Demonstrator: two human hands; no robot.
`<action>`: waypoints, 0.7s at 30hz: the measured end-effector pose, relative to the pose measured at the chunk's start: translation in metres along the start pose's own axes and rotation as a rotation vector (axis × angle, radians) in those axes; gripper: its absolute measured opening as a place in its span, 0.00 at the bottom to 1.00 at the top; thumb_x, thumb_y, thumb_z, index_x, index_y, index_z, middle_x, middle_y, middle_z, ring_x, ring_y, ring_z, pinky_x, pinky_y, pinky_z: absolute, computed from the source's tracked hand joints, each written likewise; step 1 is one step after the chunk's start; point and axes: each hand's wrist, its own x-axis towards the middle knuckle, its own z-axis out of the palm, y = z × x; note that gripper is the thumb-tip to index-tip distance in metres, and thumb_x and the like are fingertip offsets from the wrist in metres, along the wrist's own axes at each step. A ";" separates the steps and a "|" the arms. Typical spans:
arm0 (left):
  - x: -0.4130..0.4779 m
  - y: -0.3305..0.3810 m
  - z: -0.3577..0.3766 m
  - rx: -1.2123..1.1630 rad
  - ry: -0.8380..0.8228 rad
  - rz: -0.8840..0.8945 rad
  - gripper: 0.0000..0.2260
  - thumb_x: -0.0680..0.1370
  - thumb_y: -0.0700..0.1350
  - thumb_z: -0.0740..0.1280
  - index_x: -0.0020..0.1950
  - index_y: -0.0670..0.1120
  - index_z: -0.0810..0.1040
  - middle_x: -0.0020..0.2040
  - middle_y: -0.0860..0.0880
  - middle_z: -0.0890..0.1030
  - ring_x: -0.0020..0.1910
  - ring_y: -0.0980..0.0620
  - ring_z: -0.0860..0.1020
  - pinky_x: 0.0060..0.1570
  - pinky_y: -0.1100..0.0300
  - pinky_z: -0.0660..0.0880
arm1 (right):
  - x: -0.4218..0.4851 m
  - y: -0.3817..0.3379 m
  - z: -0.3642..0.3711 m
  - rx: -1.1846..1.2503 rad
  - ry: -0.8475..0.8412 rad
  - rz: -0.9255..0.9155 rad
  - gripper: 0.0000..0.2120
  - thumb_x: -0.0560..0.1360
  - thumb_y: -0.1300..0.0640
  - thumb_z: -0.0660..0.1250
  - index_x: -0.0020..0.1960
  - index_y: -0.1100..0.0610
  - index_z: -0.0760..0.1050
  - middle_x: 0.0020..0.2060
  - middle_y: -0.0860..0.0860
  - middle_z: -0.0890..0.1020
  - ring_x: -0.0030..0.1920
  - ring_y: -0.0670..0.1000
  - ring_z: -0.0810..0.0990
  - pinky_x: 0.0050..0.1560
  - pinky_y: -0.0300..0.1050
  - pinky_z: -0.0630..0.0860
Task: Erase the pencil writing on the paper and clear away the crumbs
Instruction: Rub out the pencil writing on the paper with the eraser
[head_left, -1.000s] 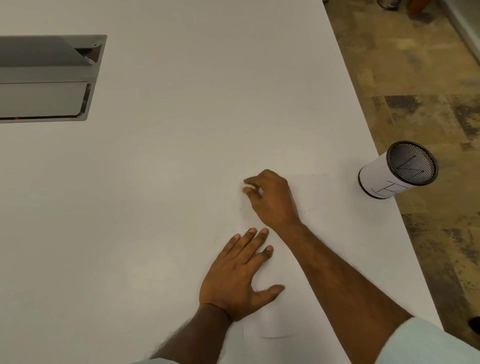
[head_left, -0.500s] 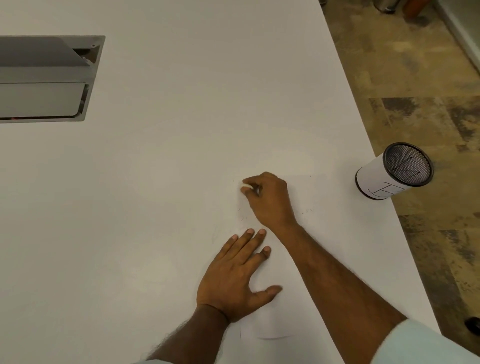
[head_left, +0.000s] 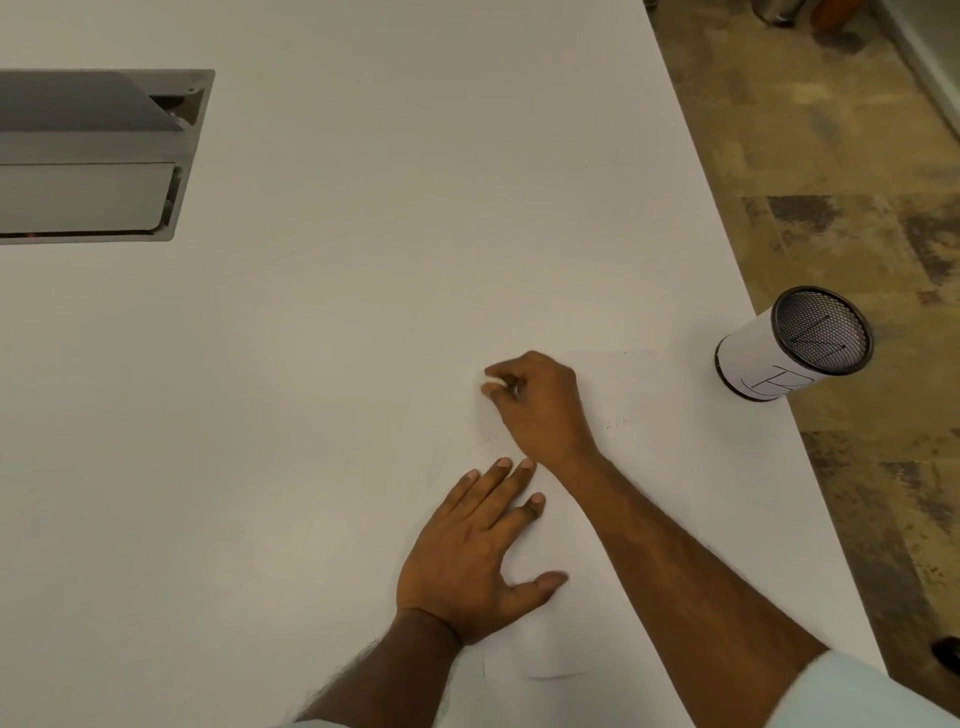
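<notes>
A white sheet of paper (head_left: 639, 467) lies on the white table, its edges barely visible. My left hand (head_left: 478, 556) rests flat on the paper's left part, fingers straight and spread. My right hand (head_left: 540, 405) is near the sheet's far left corner and pinches a small white eraser (head_left: 492, 387) between thumb and fingers, pressed to the paper. Faint pencil marks (head_left: 621, 422) show to the right of my right wrist. Faint specks lie near the paper (head_left: 488, 439).
A mesh pencil cup (head_left: 789, 345) wrapped in white paper stands at the table's right edge. A grey recessed cable box (head_left: 98, 156) with a flap sits in the table (head_left: 311, 312) at far left. Patterned floor (head_left: 831, 156) lies beyond the right edge.
My right hand with the eraser has shifted only slightly over the paper's far left corner. My left hand stays flat in place.
</notes>
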 end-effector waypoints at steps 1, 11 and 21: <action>0.000 0.000 0.000 0.000 0.008 0.000 0.33 0.75 0.73 0.59 0.71 0.53 0.75 0.76 0.53 0.68 0.76 0.54 0.62 0.76 0.52 0.57 | -0.011 0.001 -0.002 0.009 -0.049 0.007 0.08 0.74 0.58 0.72 0.52 0.57 0.82 0.45 0.49 0.82 0.40 0.40 0.77 0.48 0.33 0.74; -0.001 0.000 0.000 -0.006 0.005 0.013 0.33 0.75 0.72 0.59 0.72 0.53 0.73 0.78 0.54 0.63 0.77 0.55 0.60 0.77 0.54 0.56 | 0.011 0.003 0.009 -0.022 0.087 -0.052 0.06 0.74 0.58 0.72 0.49 0.58 0.83 0.43 0.52 0.83 0.43 0.47 0.79 0.49 0.43 0.78; 0.000 0.000 0.001 0.025 0.023 0.011 0.32 0.75 0.72 0.60 0.70 0.52 0.76 0.74 0.51 0.70 0.76 0.54 0.62 0.77 0.54 0.57 | -0.026 0.008 -0.001 -0.024 -0.020 -0.018 0.07 0.73 0.58 0.72 0.51 0.56 0.83 0.46 0.49 0.82 0.45 0.44 0.79 0.50 0.36 0.76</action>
